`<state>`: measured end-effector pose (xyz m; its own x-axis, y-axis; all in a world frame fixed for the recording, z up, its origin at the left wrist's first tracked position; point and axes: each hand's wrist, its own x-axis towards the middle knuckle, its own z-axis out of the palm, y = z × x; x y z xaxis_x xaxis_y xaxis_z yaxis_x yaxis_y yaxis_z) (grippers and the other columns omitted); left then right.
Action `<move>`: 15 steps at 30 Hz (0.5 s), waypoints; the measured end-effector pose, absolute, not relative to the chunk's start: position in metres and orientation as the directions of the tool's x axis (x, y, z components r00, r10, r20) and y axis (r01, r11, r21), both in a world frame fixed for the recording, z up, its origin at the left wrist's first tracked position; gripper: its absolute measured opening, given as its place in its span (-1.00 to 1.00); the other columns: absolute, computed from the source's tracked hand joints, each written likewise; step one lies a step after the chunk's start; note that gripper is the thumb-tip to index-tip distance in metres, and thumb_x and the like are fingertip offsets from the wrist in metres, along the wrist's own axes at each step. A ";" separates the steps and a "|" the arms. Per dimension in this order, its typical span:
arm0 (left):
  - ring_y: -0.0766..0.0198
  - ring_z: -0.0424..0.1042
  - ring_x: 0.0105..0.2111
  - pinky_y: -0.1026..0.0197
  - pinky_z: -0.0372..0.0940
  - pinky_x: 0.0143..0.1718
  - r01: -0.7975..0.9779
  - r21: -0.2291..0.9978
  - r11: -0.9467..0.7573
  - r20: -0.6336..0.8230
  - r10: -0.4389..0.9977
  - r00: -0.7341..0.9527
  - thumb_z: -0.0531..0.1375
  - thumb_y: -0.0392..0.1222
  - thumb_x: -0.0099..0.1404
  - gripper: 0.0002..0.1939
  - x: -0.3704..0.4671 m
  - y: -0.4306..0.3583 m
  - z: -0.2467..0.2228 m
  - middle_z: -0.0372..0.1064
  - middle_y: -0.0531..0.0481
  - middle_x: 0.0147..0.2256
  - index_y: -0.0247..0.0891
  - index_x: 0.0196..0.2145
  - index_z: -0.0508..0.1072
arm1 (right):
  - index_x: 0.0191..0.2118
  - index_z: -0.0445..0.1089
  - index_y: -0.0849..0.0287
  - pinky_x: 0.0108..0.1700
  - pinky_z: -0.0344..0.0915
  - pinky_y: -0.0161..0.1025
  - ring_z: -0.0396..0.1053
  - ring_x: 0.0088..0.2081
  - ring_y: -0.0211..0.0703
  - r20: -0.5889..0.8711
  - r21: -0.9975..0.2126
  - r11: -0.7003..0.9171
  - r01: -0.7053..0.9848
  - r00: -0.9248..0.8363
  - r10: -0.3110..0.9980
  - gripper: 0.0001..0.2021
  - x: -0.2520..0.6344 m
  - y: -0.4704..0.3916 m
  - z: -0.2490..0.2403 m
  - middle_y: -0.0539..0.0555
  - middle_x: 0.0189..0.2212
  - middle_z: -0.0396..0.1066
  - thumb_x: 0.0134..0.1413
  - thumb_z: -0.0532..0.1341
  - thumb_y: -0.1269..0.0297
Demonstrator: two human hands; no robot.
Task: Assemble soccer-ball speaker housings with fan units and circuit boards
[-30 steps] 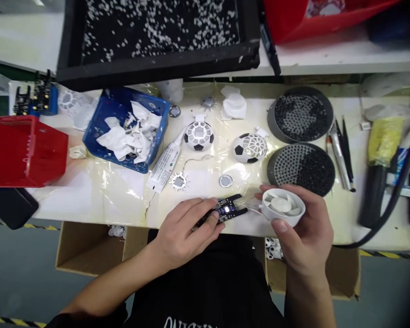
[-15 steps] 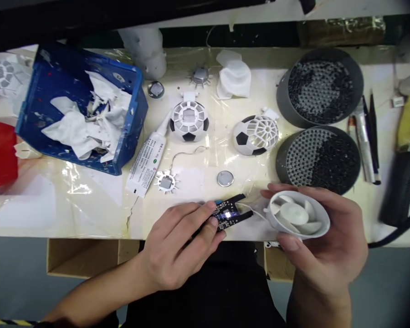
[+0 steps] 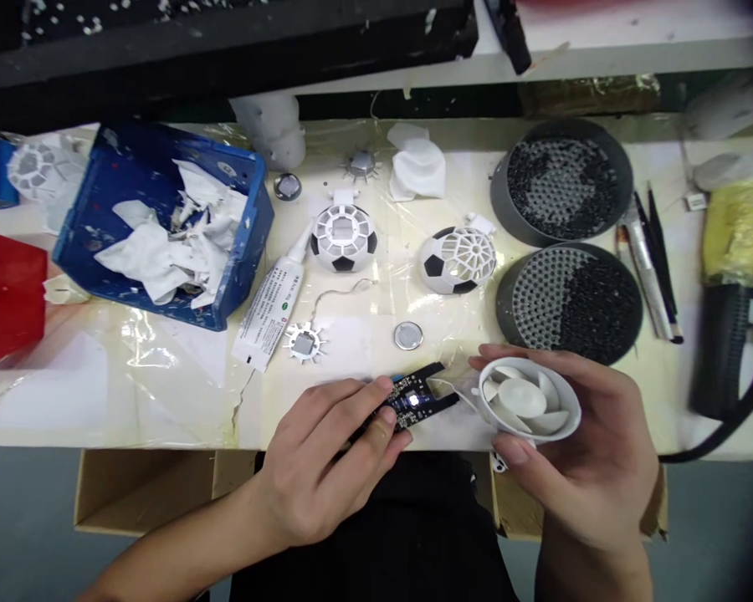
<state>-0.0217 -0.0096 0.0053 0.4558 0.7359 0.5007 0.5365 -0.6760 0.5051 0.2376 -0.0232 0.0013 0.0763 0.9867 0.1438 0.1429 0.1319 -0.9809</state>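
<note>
Under the fingers of my left hand is a black circuit board with a lit white light, its forked end pointing right. My right hand grips a small white fan in a round housing, tilted so the blades face up. A thin white wire runs from the fan to the board. Just beyond the hands lies a round silver disc. Two football-patterned shells stand farther back, and a white spoked ring with a grey square lies to the left, a wire attached.
On the left are a blue bin with crumpled white scraps and a white glue tube. Two dark round trays of small black parts stand right, beside brushes and tweezers. A black shelf edge overhangs the back.
The view has tilted up slightly, showing more of the shelf. Both hands keep their hold on board and fan; the fan sits slightly nearer the board.
</note>
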 end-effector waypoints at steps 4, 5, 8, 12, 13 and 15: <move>-0.11 0.67 0.04 -0.07 0.70 -0.03 0.528 0.525 -0.667 0.500 0.744 0.443 0.55 -0.47 0.26 -0.71 -0.021 -0.011 0.002 0.67 -0.49 0.03 -0.57 -0.10 0.65 | 0.32 0.43 0.09 0.00 0.66 -0.25 0.64 0.14 0.00 0.143 -0.982 0.135 0.135 0.049 0.988 -0.34 0.238 -0.023 0.002 0.13 0.15 0.63 0.12 0.52 0.47; -0.11 0.67 0.04 -0.08 0.69 -0.02 0.527 0.533 -0.662 0.496 0.749 0.439 0.55 -0.48 0.25 -0.70 -0.021 -0.012 0.001 0.67 -0.48 0.04 -0.58 -0.09 0.65 | 0.33 0.43 0.08 0.00 0.66 -0.26 0.64 0.14 0.00 0.141 -0.982 0.133 0.138 0.050 0.989 -0.34 0.238 -0.024 0.002 0.13 0.15 0.63 0.12 0.53 0.46; -0.08 0.65 0.05 -0.07 0.68 -0.01 0.517 0.543 -0.662 0.506 0.749 0.427 0.55 -0.50 0.24 -0.70 -0.021 -0.013 0.000 0.65 -0.48 0.05 -0.59 -0.09 0.65 | 0.33 0.44 0.07 -0.02 0.66 -0.24 0.64 0.16 0.04 0.129 -0.982 0.119 0.144 0.060 0.990 -0.34 0.240 -0.026 0.000 0.15 0.17 0.62 0.13 0.53 0.42; -0.08 0.64 0.08 -0.08 0.67 0.02 0.512 0.548 -0.661 0.504 0.750 0.428 0.55 -0.51 0.24 -0.69 -0.021 -0.014 0.000 0.64 -0.48 0.05 -0.59 -0.08 0.65 | 0.34 0.43 0.09 0.00 0.66 -0.21 0.63 0.17 0.08 0.132 -0.982 0.124 0.143 0.049 0.990 -0.35 0.242 -0.026 -0.002 0.18 0.16 0.62 0.15 0.51 0.40; -0.08 0.64 0.08 -0.08 0.66 0.02 0.513 0.551 -0.658 0.502 0.752 0.426 0.54 -0.51 0.25 -0.69 -0.021 -0.014 0.000 0.64 -0.48 0.06 -0.58 -0.07 0.65 | 0.34 0.42 0.09 0.03 0.66 -0.22 0.63 0.17 0.06 0.141 -0.981 0.133 0.144 0.045 0.989 -0.34 0.242 -0.026 -0.003 0.17 0.16 0.62 0.14 0.51 0.41; -0.07 0.64 0.07 -0.09 0.66 0.03 0.513 0.558 -0.652 0.498 0.758 0.421 0.54 -0.51 0.25 -0.69 -0.021 -0.014 0.000 0.64 -0.46 0.06 -0.57 -0.06 0.65 | 0.35 0.42 0.11 0.10 0.65 -0.22 0.63 0.17 0.04 0.165 -0.977 0.158 0.146 0.033 0.986 -0.32 0.241 -0.026 -0.003 0.17 0.16 0.61 0.13 0.51 0.45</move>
<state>-0.0206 -0.0140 0.0000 0.4208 0.7582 0.4981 0.5132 -0.6517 0.5584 0.2413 -0.0260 -0.0026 0.0334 0.9858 0.1645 0.1459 0.1581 -0.9766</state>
